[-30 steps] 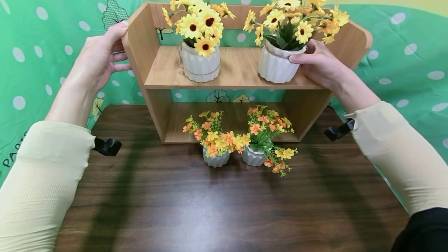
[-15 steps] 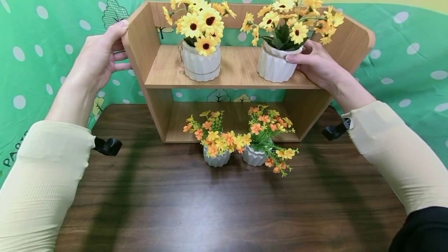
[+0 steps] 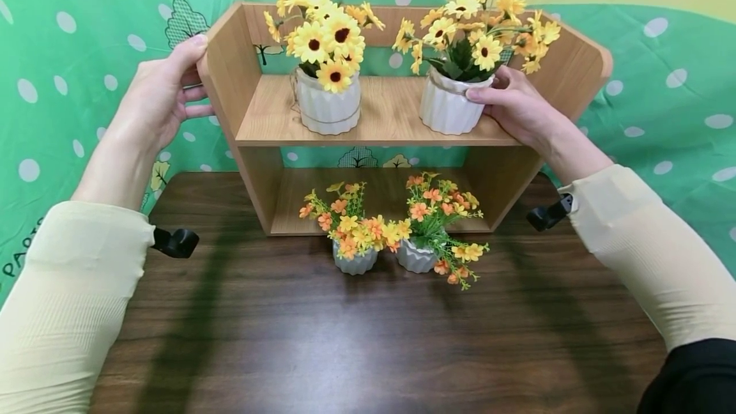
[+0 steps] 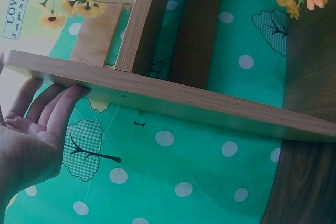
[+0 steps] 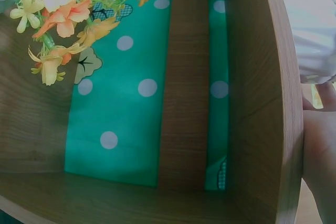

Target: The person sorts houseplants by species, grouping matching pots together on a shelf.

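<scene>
- At 12 o'clock in the head view, the wooden shelf (image 3: 391,107) stands on the dark table (image 3: 287,324); its side panels splay only by the camera's perspective, it seems.
- At 10 o'clock, the left hand (image 3: 163,89) touches the shelf's side panel, thumb at the front edge, fingers lightly extended against the outer face; they look parted rather than clamped, probably there to steady the shelf.
- Towards 2 o'clock, the right daisy pot (image 3: 444,108) seems to rest on the upper board, though contact under its base is hard to confirm.
- The right hand (image 3: 517,102) pinches that pot from its 3 o'clock side, thumb over the rim and fingers behind, presumably to control it without crushing the blooms.
- At 11 o'clock, the left daisy pot (image 3: 326,110) stands upright on the same board, apart from its neighbour, likely for balance.
- Around 6 and 5 o'clock, the left orange-flowered pot (image 3: 355,263) and right orange-flowered pot (image 3: 415,258) stand before the lower compartment, perhaps so their sprays can spread freely.
</scene>
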Tool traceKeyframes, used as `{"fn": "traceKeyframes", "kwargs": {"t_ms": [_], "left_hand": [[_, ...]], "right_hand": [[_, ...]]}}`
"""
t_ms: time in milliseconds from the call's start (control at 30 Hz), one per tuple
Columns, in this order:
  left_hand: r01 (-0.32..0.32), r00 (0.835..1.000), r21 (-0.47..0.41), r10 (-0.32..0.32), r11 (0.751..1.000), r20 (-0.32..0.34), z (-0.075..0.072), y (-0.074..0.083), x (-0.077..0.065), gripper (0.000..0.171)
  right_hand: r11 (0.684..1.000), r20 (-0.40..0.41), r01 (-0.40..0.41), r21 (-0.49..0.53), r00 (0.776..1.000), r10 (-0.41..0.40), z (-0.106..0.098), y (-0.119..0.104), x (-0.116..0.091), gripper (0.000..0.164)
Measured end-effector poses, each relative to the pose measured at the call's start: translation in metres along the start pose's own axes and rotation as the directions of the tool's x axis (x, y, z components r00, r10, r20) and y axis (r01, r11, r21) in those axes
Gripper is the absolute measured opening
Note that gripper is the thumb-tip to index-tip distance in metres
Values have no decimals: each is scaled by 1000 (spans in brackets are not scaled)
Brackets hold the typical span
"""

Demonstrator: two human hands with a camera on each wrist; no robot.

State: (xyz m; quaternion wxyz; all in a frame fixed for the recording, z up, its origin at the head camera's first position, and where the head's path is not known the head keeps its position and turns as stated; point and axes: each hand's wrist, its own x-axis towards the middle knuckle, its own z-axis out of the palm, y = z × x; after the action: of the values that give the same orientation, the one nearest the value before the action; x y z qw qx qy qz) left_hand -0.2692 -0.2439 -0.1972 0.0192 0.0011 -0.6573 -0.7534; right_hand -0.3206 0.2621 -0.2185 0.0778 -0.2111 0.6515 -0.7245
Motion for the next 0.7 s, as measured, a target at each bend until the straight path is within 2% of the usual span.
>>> {"fn": "traceKeyframes", "kwargs": {"t_ms": [433, 700], "left_hand": [[-3, 1000, -11, 3, 1000, 0, -1, 0, 0, 50], [-5, 1000, -4, 5, 1000, -5, 1, -1, 1, 50]], "right_hand": [[1000, 22, 1, -9, 1000, 0, -1, 0, 1, 41], [1000, 50, 2, -14, 999, -1, -3, 1, 1, 47]]}}
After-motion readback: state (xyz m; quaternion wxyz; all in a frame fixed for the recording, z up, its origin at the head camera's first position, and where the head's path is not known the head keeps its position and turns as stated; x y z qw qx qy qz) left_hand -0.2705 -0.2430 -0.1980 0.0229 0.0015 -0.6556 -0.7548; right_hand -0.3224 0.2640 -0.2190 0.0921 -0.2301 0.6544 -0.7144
